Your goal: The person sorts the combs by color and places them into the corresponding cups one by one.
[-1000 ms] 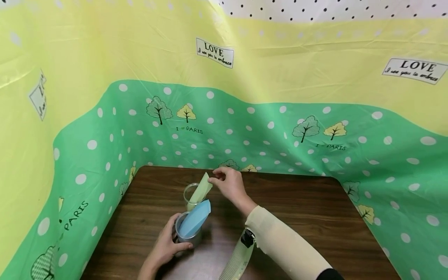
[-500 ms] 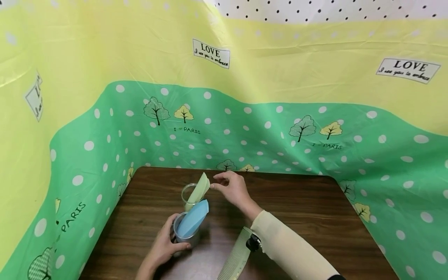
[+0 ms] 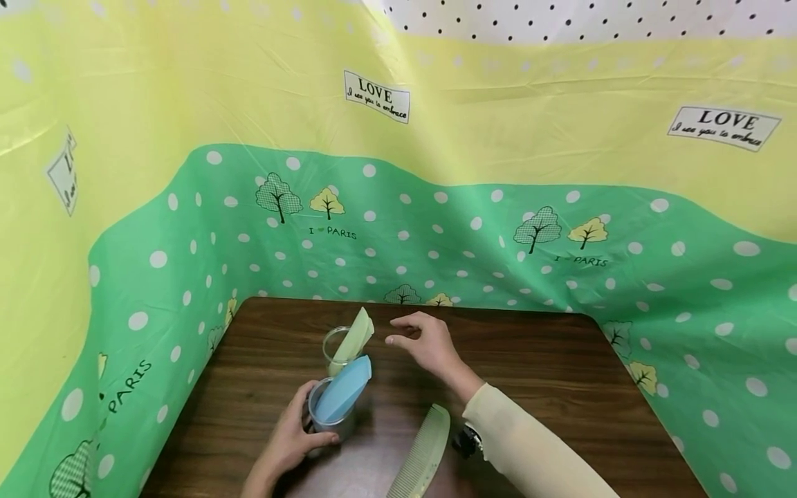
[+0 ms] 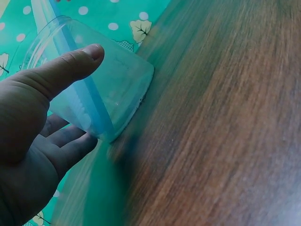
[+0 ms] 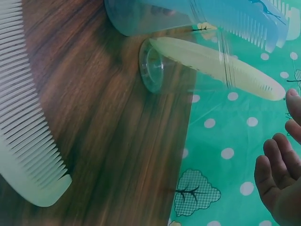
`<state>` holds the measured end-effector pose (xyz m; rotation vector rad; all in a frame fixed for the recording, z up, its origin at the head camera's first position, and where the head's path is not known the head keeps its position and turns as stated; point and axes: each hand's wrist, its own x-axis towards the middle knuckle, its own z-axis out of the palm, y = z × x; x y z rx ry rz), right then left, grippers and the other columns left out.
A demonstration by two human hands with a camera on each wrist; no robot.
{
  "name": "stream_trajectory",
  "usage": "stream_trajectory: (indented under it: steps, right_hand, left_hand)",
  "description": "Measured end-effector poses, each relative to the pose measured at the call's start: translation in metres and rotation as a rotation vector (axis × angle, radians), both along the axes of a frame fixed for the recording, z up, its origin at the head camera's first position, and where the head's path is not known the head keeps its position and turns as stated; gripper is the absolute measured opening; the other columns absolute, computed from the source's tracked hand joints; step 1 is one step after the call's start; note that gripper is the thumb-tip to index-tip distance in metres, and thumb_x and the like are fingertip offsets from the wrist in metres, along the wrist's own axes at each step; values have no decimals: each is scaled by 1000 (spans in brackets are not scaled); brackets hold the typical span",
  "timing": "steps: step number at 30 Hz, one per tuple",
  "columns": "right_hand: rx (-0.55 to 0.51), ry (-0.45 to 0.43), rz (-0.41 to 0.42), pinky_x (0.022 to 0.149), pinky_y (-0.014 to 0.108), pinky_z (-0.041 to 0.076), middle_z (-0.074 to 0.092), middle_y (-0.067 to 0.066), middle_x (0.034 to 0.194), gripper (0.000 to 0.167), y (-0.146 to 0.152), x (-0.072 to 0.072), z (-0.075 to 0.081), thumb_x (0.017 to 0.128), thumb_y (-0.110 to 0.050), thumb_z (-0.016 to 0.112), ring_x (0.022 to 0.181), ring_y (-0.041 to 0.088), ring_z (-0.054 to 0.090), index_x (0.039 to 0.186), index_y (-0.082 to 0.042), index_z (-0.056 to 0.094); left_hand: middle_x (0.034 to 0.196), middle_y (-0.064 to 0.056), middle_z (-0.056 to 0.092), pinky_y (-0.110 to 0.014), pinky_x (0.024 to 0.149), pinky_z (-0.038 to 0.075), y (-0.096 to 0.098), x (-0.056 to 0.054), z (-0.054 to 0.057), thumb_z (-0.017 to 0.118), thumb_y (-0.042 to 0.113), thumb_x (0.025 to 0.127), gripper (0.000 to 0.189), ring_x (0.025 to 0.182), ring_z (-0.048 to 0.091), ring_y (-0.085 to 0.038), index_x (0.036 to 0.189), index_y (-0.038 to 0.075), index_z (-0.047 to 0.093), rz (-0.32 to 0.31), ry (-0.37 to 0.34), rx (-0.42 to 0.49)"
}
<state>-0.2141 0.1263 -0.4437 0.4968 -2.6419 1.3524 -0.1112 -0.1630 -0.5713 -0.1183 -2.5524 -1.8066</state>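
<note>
My left hand (image 3: 289, 432) grips a clear plastic cup (image 4: 124, 77) low on the table, thumb on one side and fingers round the other. A blue comb (image 3: 344, 393) leans inside it, its upper end sticking out past the rim. Just behind stands another clear cup (image 5: 171, 82), where a pale green comb (image 3: 353, 339) rests tilted to the right. My right hand (image 3: 429, 342) hovers right of that comb's tip, holding nothing, with thumb and forefinger spread apart. Nearer the front, a loose pale green comb (image 3: 423, 449) lies on the table, teeth towards the left.
The dark wood table (image 3: 548, 387) is enclosed at the back and sides by a green and yellow printed curtain (image 3: 436, 235). A small black device (image 3: 465, 441) sits at the right sleeve (image 3: 529, 436), close beside the loose comb.
My right hand has let go of the green comb in the far cup and drawn back to the right, its fingers spreading. The left hand stays on its cup.
</note>
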Motion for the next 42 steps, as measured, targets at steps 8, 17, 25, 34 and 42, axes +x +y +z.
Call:
stream_trajectory:
  steps: [8,17,25,34,42]
  right_hand:
    - [12,-9,7,80,35,58,74,0,110,33,12,6,-9,82,-28,88,93,24,70,113,-22,79]
    - [8,-69,-3,80,29,58,74,-1,114,35,25,15,-24,82,-31,87,100,27,70,116,-25,78]
    - [0,-92,-27,77,26,57,74,-1,112,33,33,21,-37,82,-30,87,92,16,69,113,-25,79]
    - [-21,-135,-42,76,26,57,74,3,113,34,41,30,-54,81,-29,88,92,17,69,113,-23,78]
    - [12,-152,-76,79,28,57,74,5,113,35,52,34,-72,81,-28,88,97,22,70,114,-21,78]
  left_hand:
    - [144,-11,56,-22,105,44,-1,2,1,101,13,59,104,132,52,-28,147,14,47,-4,-11,15]
    - [143,-10,57,-24,106,45,0,2,1,101,11,58,102,131,53,-27,146,15,48,-2,-22,30]
    - [142,-9,57,-26,106,46,-1,2,1,101,10,58,102,130,53,-26,145,16,48,-5,-20,32]
    - [144,-12,55,-39,110,46,-1,2,2,100,10,59,102,133,52,-29,146,15,47,-15,-19,58]
    - [143,-11,56,-33,110,45,-1,1,2,101,12,58,104,133,52,-29,147,14,47,-15,-24,31]
